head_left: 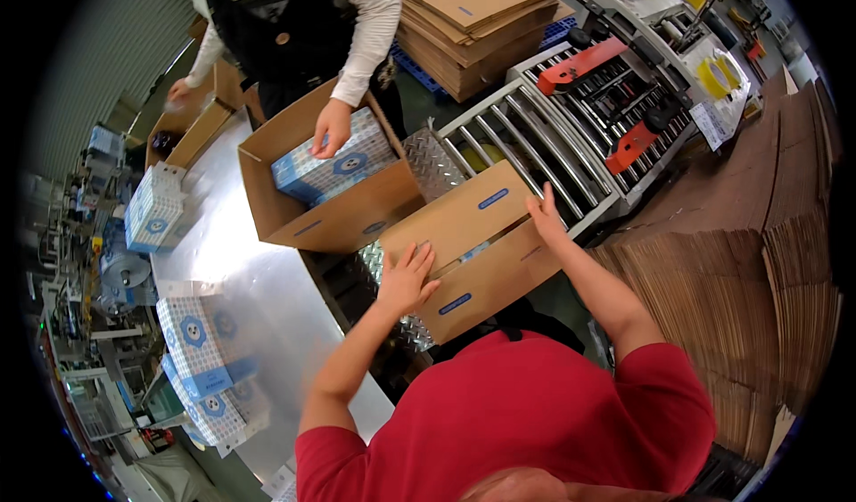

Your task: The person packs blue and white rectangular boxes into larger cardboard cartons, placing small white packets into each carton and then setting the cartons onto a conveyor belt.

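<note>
A brown cardboard carton (464,221) lies in front of me with its long top flaps folded in. A narrow gap between the flaps lets a bit of blue and white packaging (474,251) show. My left hand (407,279) rests with spread fingers on the carton's left end. On the right end, my right hand (547,217) lies against the edge with its fingers stretched out. Beside it stands an upright open carton (339,217) holding blue and white patterned packs (334,159). A co-worker's hand (333,127) reaches over those packs.
To the right of the carton runs a roller conveyor (526,136) with a red-armed sealing machine (584,65). Flat cardboard stacks stand at the far side (473,20) and right (713,297). A metal table (241,279) at left bears several patterned packs (194,341).
</note>
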Demonstrator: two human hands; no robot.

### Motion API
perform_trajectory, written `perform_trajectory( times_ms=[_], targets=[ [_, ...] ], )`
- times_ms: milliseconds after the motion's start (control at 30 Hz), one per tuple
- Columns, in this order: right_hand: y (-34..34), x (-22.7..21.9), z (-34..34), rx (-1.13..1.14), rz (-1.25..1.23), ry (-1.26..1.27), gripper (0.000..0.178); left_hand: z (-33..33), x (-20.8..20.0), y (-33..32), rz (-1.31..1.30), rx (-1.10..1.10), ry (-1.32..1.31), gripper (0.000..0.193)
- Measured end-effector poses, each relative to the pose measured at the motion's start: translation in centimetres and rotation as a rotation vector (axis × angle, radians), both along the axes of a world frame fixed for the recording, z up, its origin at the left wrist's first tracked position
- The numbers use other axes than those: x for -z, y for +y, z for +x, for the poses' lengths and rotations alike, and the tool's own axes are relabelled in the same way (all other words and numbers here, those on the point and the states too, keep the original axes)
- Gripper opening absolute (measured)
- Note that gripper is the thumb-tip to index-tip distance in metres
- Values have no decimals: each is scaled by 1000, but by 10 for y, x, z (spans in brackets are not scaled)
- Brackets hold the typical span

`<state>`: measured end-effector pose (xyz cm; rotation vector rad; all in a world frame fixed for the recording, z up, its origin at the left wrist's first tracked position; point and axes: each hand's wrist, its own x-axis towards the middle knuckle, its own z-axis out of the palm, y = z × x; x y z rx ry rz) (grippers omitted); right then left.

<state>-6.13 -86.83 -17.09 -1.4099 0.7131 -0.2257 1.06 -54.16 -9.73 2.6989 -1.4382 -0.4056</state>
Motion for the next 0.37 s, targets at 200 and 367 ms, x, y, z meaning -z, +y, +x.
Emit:
perform_trajectory(
  times_ms=[200,367],
  targets=[
    [-14,-9,24,-231,-627,257,53,-54,76,-37,-1123,-1205,501,61],
    [-117,-10,90,-389,-687,135,49,-68,88,-130,-1317,-1243,662,68]
  ],
)
